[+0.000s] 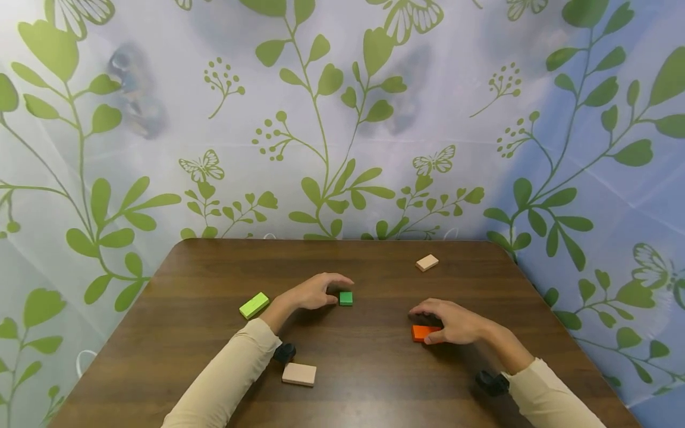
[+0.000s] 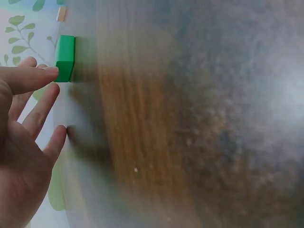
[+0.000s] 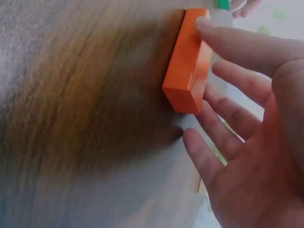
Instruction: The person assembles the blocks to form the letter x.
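In the head view my left hand (image 1: 316, 291) reaches over the table beside a small green block (image 1: 346, 298). Its fingers extend past the far side, and the thumb tip is close to the block's left edge; contact is unclear. The left wrist view shows the green block (image 2: 65, 58) just beyond the thumb. My right hand (image 1: 455, 322) is spread loosely around an orange block (image 1: 421, 333) lying on the table. In the right wrist view its thumb overlaps the orange block (image 3: 185, 61), while the other fingers are spread behind it.
A lime-green block (image 1: 254, 305) lies left of my left wrist. One pale wooden block (image 1: 299, 374) lies nearer me, another (image 1: 427, 263) near the back right edge. The brown table (image 1: 364, 380) stands before a leaf-patterned curtain (image 1: 342, 148).
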`<state>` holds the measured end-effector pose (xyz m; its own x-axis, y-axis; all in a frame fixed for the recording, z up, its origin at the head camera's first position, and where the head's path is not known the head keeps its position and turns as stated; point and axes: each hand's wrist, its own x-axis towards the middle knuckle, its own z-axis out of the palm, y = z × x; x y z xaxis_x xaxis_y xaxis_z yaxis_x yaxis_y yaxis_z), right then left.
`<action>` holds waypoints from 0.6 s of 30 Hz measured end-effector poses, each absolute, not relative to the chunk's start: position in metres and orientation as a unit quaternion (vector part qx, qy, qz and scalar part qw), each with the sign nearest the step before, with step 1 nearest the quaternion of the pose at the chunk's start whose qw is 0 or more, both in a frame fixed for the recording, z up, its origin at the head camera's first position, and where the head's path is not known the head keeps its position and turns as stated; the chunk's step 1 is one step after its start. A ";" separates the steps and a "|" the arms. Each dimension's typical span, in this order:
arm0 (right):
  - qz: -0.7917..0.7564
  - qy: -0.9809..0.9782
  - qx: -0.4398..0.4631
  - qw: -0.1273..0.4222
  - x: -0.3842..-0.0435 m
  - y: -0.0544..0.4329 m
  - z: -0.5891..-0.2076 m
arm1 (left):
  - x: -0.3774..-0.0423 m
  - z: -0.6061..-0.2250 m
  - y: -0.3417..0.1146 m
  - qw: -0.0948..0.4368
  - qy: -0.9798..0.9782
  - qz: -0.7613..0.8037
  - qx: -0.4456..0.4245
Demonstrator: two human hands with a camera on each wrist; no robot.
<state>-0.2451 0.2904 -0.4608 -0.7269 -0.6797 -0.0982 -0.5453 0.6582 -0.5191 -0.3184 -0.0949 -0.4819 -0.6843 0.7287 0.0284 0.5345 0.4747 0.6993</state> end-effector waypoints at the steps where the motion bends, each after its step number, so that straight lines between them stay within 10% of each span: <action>1: -0.233 0.899 -0.342 0.142 -0.245 0.291 -0.461 | -0.319 -0.482 -0.094 0.140 0.845 0.350 0.380; 18: -0.258 0.892 -0.344 0.141 -0.246 0.291 -0.466 | -0.327 -0.483 -0.087 0.123 0.843 0.286 0.438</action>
